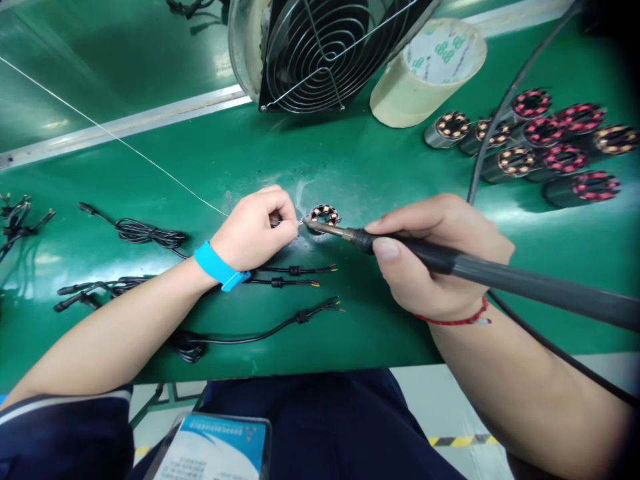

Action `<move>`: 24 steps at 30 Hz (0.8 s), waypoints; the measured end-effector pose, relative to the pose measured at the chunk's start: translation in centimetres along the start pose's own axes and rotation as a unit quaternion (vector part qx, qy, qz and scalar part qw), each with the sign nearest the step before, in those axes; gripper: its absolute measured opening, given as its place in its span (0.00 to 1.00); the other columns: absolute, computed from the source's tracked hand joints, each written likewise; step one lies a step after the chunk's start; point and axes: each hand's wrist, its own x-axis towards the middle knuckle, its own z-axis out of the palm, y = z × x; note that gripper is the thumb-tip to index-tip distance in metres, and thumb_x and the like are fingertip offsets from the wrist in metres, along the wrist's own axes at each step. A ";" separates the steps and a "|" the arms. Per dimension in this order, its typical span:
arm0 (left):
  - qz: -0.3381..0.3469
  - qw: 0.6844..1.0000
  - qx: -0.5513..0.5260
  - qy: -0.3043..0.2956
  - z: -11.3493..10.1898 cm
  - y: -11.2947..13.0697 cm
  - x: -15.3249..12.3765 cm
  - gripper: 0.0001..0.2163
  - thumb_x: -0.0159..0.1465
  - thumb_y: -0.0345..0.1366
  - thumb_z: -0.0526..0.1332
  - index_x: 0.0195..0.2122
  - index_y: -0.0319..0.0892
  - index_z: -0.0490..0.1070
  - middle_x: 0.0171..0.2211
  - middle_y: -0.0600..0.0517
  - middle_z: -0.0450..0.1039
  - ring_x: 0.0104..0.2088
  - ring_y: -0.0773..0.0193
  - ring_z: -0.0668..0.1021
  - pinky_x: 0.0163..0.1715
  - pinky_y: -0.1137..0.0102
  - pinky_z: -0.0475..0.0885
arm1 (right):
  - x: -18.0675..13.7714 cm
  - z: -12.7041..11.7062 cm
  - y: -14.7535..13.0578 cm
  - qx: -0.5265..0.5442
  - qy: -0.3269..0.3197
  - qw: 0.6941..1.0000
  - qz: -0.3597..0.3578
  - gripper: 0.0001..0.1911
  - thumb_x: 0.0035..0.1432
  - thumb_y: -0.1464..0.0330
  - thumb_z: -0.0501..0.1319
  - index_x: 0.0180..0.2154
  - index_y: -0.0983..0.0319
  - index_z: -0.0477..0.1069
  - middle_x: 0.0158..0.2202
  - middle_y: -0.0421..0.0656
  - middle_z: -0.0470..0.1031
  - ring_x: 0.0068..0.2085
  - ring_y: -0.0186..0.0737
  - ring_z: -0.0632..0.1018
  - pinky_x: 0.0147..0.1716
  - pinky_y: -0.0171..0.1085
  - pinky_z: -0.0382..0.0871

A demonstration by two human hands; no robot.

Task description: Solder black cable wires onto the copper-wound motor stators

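Observation:
My right hand (pixel 435 257) is closed around the dark handle of a soldering iron (pixel 440 257), its tip pointing left. That tip meets the left edge of a small stator with copper coils (pixel 325 217), and a wisp of smoke rises there. Close by on the left, my left hand (pixel 260 223), with a blue band at its wrist, pinches thin solder wire (pixel 160 171). The wire runs taut from the upper left into my fingers. What else those fingers may hold is hidden. Below the stator lie black cables with bare coloured ends (pixel 300 316).
A fan with a wire guard (pixel 327 60) stands at the back, beside a large roll of tape (pixel 425 80). Several wound stators (pixel 545 143) are grouped at right, with the iron's cord (pixel 493 127) crossing over them. Coiled black cables (pixel 150 231) lie at left.

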 end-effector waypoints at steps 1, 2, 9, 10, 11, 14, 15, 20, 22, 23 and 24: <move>0.000 1.000 -0.001 0.000 0.0 0.0 0.0 0.06 0.53 0.25 0.57 0.21 0.40 0.65 0.26 0.54 0.70 0.29 0.67 0.72 0.31 0.69 0.67 | 0.0 0.0 0.0 0.002 -0.001 1.000 -0.001 0.02 0.61 0.65 0.62 0.38 0.51 0.72 0.23 0.37 0.72 0.19 0.35 0.70 0.16 0.39 0.64; -0.001 1.000 -0.003 -0.001 0.0 0.0 0.0 0.06 0.53 0.24 0.57 0.21 0.40 0.65 0.26 0.54 0.70 0.29 0.67 0.72 0.31 0.69 0.67 | 0.0 0.0 0.0 0.001 0.000 1.000 -0.001 0.02 0.61 0.65 0.62 0.38 0.52 0.72 0.23 0.37 0.72 0.19 0.34 0.70 0.16 0.39 0.64; -0.007 1.000 -0.003 -0.005 -0.1 0.0 -0.1 0.06 0.53 0.25 0.57 0.21 0.40 0.65 0.26 0.54 0.70 0.29 0.68 0.72 0.31 0.70 0.67 | 0.6 0.6 0.3 -0.009 0.040 0.999 -0.011 0.07 0.62 0.65 0.62 0.43 0.53 0.74 0.36 0.41 0.78 0.30 0.37 0.79 0.28 0.38 0.76; -0.007 1.000 -0.004 -0.004 -0.1 0.0 -0.1 0.06 0.53 0.25 0.57 0.21 0.40 0.65 0.27 0.54 0.70 0.29 0.68 0.72 0.31 0.70 0.67 | 0.7 0.7 0.3 -0.014 0.030 0.999 -0.011 0.08 0.62 0.66 0.62 0.44 0.52 0.74 0.39 0.42 0.79 0.34 0.39 0.80 0.32 0.40 0.77; -0.007 1.000 -0.004 -0.004 -0.1 0.0 -0.1 0.05 0.53 0.25 0.57 0.22 0.40 0.66 0.27 0.53 0.70 0.29 0.68 0.72 0.31 0.70 0.67 | 0.7 0.9 0.4 -0.017 0.017 1.000 -0.007 0.10 0.62 0.66 0.63 0.46 0.52 0.73 0.41 0.42 0.79 0.38 0.41 0.81 0.36 0.41 0.78; -0.002 1.000 -0.003 -0.001 -0.1 -0.1 0.0 0.05 0.53 0.26 0.57 0.22 0.40 0.66 0.27 0.53 0.70 0.29 0.67 0.71 0.31 0.69 0.66 | 0.7 1.5 0.6 0.002 -0.029 0.998 0.048 0.17 0.63 0.62 0.62 0.54 0.50 0.69 0.47 0.42 0.78 0.39 0.42 0.82 0.37 0.42 0.79; -0.001 1.000 -0.005 -0.001 -0.1 -0.1 0.0 0.05 0.53 0.27 0.56 0.22 0.40 0.66 0.26 0.53 0.70 0.29 0.67 0.71 0.31 0.69 0.66 | 0.6 1.6 0.7 0.016 -0.043 0.996 0.074 0.19 0.64 0.61 0.61 0.56 0.49 0.67 0.48 0.41 0.78 0.36 0.41 0.82 0.35 0.42 0.79; 0.001 1.000 -0.011 -0.001 -0.1 0.0 0.0 0.05 0.53 0.27 0.56 0.22 0.40 0.65 0.26 0.53 0.70 0.28 0.68 0.71 0.30 0.70 0.66 | 0.5 2.6 0.8 0.050 -0.058 0.989 0.127 0.16 0.68 0.64 0.55 0.56 0.49 0.65 0.39 0.38 0.80 0.34 0.38 0.82 0.39 0.42 0.78; 0.003 1.000 -0.012 0.000 -0.1 0.0 0.0 0.05 0.53 0.26 0.56 0.21 0.40 0.65 0.26 0.54 0.69 0.28 0.68 0.70 0.30 0.70 0.66 | 0.8 2.9 0.9 0.027 -0.068 0.991 0.108 0.14 0.66 0.67 0.58 0.52 0.51 0.67 0.37 0.38 0.80 0.40 0.41 0.81 0.46 0.45 0.75; 0.004 1.000 -0.013 0.002 -0.1 0.0 0.0 0.05 0.53 0.26 0.56 0.21 0.40 0.65 0.26 0.54 0.69 0.28 0.68 0.70 0.30 0.70 0.66 | 0.9 3.1 1.1 0.019 -0.077 0.992 0.095 0.15 0.64 0.69 0.59 0.51 0.51 0.67 0.38 0.39 0.80 0.43 0.43 0.80 0.48 0.46 0.74; 0.005 1.000 -0.013 0.004 -0.1 0.0 0.0 0.05 0.53 0.26 0.56 0.21 0.40 0.65 0.25 0.54 0.69 0.28 0.68 0.70 0.31 0.70 0.66 | 1.0 3.3 1.2 0.015 -0.087 0.993 0.081 0.17 0.61 0.70 0.61 0.51 0.52 0.66 0.39 0.39 0.79 0.44 0.44 0.79 0.50 0.47 0.72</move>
